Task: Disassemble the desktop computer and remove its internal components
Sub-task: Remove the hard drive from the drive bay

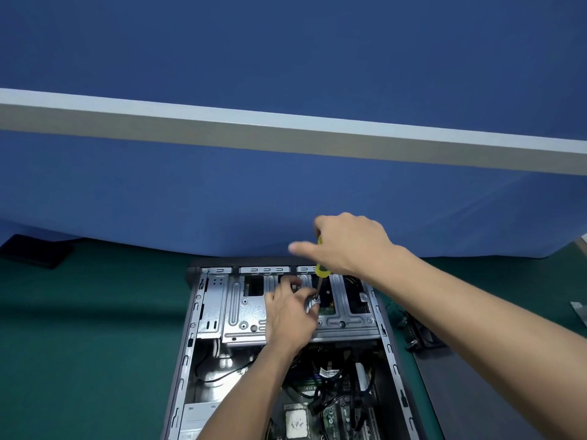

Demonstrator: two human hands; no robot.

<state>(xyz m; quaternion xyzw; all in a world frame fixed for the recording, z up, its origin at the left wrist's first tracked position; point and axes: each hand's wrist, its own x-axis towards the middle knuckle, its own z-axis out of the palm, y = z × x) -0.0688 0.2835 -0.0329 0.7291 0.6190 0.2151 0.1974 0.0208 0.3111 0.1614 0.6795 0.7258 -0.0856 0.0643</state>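
Lying nearest the camera, at the near edge of the green mat point(79, 344), is the open desktop computer case point(182, 376), its side panel off and its inside facing up. Its near half is showing the motherboard point(336, 414) with a tangle of black cables point(320, 395) running over it and a pale square chip point(296, 422) sitting towards the near end. Across the far half of the case a silver metal drive cage point(241, 315) is spanning from wall to wall.

Both bare forearms are reaching in from the near side. The left hand point(290, 315) is resting on the drive cage with its fingers curled, its thumb and fingertips pinching at the spot where the screwdriver tip is meeting the metal; whether they are holding a screw I cannot tell. The right hand point(349, 246) is hovering above the far end of the case, gripping the yellow handle of a screwdriver point(321, 271) from above, index finger sticking out to the left. The shaft is slanting down to the cage beside the left thumb.

To the right of the case, on the mat, a dark removed part with wires point(419, 335) is lying by a grey panel point(470, 392). At the far left edge of the mat a flat black object point(35, 250) is sitting against the blue cloth backdrop point(286, 201), which a pale horizontal bar point(286, 134) is crossing.
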